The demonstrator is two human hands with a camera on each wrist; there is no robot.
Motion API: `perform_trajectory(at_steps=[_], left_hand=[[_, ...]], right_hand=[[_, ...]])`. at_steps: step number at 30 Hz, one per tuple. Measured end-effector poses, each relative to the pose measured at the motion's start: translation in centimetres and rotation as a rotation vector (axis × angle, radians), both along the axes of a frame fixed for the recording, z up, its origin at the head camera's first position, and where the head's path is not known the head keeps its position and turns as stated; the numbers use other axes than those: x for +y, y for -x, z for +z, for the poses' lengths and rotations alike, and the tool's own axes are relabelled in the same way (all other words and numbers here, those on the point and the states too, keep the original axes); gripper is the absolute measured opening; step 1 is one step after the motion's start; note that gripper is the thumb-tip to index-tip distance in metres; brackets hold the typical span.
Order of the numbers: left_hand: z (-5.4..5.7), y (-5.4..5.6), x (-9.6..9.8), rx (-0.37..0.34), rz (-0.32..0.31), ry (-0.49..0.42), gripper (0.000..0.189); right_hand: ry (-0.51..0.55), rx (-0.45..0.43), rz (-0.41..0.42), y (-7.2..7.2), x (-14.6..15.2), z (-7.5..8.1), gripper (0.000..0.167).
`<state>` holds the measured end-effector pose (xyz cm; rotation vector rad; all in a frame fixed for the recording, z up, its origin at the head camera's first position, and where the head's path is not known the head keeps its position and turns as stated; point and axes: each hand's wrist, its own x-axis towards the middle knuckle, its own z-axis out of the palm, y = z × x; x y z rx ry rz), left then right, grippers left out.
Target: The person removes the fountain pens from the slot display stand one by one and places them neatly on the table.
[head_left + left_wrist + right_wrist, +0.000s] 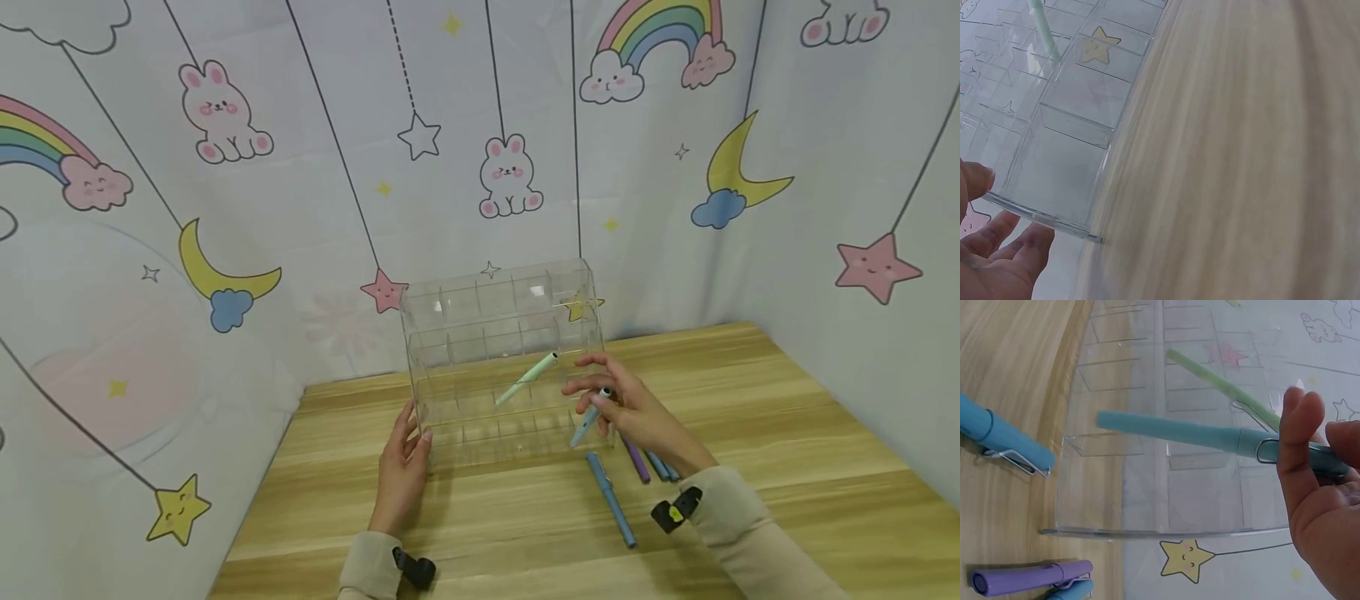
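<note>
A clear plastic compartment organizer (pixel 487 333) stands on the table, tilted back. My left hand (pixel 402 473) grips its lower left side; in the left wrist view the thumb and fingers (pixel 1025 250) lie on either side of the side wall (pixel 1041 219). A pale green pen (pixel 528 379) slants in one of the organizer's compartments. My right hand (pixel 630 412) pinches a light blue pen (pixel 1166 431) near its clipped end. The pen's other end points down in front of the organizer's lower right part, apart from the table. The thumb partly hides the clipped end in the head view.
On the wood-grain table (pixel 510 542), a blue pen (pixel 611 500) lies in front of the organizer. A purple pen (pixel 636 460) and further blue pens (pixel 662 467) lie under the right forearm. A printed curtain (pixel 337 208) hangs close behind the organizer.
</note>
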<state>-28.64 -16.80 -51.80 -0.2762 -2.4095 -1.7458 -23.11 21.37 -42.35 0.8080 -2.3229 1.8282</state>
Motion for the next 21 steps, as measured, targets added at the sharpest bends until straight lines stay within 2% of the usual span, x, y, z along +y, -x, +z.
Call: perform_trajectory(at_steps=[7,15,21], left_hand=[[0.0,0.0,0.0,0.003,-0.006,-0.008,0.063],[0.0,-0.1,0.0,0.005,-0.011,-0.008,0.063],[0.1,-0.2,0.1,-0.002,-0.010,-0.006,0.064]], right_hand=[[0.036,-0.032,0.103,0.0,1.4,0.6,0.046],[0.060,-0.090,0.201,0.2,2.7,-0.2,0.051],[0.043,-0.082,0.252,0.4,3.0,-0.6,0.057]])
